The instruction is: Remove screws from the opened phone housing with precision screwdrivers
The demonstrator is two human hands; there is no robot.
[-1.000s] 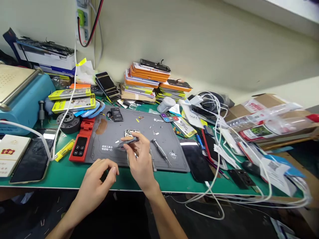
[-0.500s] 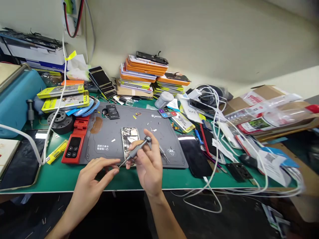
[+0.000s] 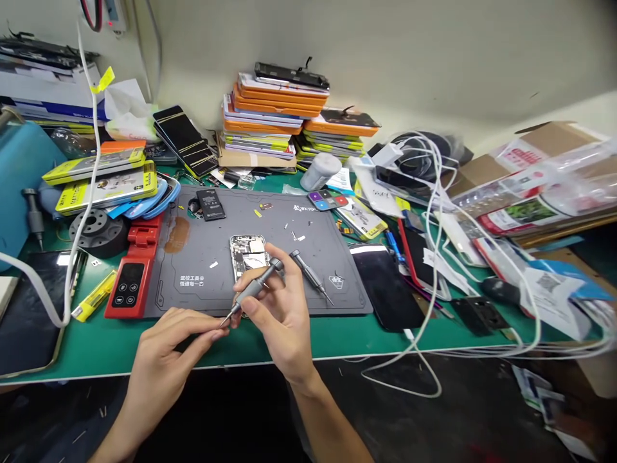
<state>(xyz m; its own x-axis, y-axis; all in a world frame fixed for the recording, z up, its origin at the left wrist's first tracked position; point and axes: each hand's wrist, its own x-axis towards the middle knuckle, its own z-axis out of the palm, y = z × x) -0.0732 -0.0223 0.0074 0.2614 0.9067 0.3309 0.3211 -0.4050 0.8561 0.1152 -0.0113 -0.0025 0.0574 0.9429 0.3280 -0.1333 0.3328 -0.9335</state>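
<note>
A grey precision screwdriver (image 3: 251, 290) slants down to the left in my right hand (image 3: 284, 315), its cap under the index finger and its shaft between thumb and fingers. My left hand (image 3: 168, 354) pinches thumb and index finger together at the tip; whether a small screw is there too cannot be made out. Behind the right fingers lies an opened phone (image 3: 250, 247) with its inside parts bare, its lower half mostly hidden. A second screwdriver (image 3: 311, 276) rests on the grey work mat (image 3: 193, 299) to the right of my right hand.
On the mat are a phone battery (image 3: 211, 204) and small loose parts. A red device with buttons (image 3: 128, 286) stands at its left edge. A dark phone (image 3: 388, 289) on a white cable (image 3: 417, 357) lies to the right. Stacked orange boxes (image 3: 279, 99) stand at the back.
My left thumb and index finger have closed in on the screwdriver tip. The view has shifted slightly, and more of the second screwdriver shows beside my right hand.
</note>
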